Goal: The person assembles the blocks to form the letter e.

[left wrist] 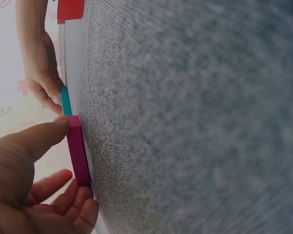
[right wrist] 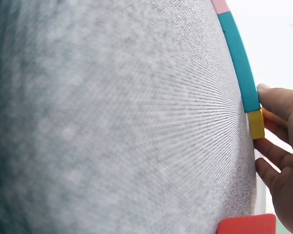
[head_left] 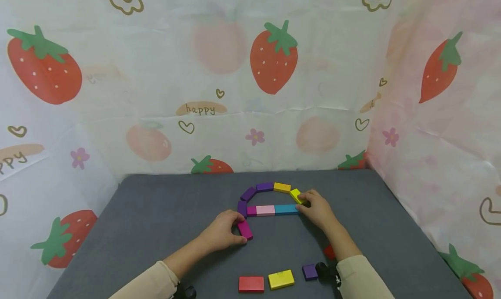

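Small flat coloured blocks form an arch on the grey table. My left hand [head_left: 223, 231] pinches a magenta block [head_left: 245, 230] between thumb and fingers, below the arch's left end. Along the base run a short magenta block [head_left: 252, 211], a pink block [head_left: 265, 210] and a blue block [head_left: 285, 209]. Three purple blocks, among them this one [head_left: 265, 186], and an orange-yellow block [head_left: 282, 187] curve above. My right hand [head_left: 318, 207] grips the yellow block [head_left: 296, 196] at the arch's right side, thumb at the blue block's end. Its fingers hide part of that yellow block.
Nearer the front edge lie a red block [head_left: 251, 284], a yellow block [head_left: 281, 279] and a purple block [head_left: 310, 272]. Another red block [head_left: 329, 251] shows beside the right forearm. A strawberry-print cloth [head_left: 242, 146] hangs behind the table and along both sides.
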A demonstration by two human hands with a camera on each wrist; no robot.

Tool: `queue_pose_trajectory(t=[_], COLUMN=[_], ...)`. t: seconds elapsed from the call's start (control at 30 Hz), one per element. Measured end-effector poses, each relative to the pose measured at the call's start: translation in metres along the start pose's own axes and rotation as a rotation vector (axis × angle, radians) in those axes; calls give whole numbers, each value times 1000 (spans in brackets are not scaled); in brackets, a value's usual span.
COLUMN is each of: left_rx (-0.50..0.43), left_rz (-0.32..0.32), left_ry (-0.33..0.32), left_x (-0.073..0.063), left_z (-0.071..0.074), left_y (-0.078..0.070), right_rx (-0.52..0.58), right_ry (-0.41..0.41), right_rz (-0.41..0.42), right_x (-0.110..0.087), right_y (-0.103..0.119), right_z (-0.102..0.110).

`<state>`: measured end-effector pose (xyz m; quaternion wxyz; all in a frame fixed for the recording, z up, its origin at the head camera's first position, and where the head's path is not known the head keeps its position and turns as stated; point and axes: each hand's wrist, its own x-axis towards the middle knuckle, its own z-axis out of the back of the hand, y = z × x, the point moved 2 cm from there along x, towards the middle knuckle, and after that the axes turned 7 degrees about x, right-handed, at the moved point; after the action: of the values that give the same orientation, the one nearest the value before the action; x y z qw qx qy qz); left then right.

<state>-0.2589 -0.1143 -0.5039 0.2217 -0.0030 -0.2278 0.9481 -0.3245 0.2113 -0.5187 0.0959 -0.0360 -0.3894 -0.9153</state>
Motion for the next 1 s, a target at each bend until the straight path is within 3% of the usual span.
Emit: queue_pose_trajectory(t=[0.6, 1.0], left_rx=[29, 41], left_rz=[61, 69], left_ry=[-26, -38], left_x=[2, 3], left_z=[-2, -1], left_y=[2, 0], right_rx=[-8, -1], right_ry=[2, 4], right_rz=[15, -14], right_x=[-3, -1], right_y=[3, 2], right_z=[0, 1])
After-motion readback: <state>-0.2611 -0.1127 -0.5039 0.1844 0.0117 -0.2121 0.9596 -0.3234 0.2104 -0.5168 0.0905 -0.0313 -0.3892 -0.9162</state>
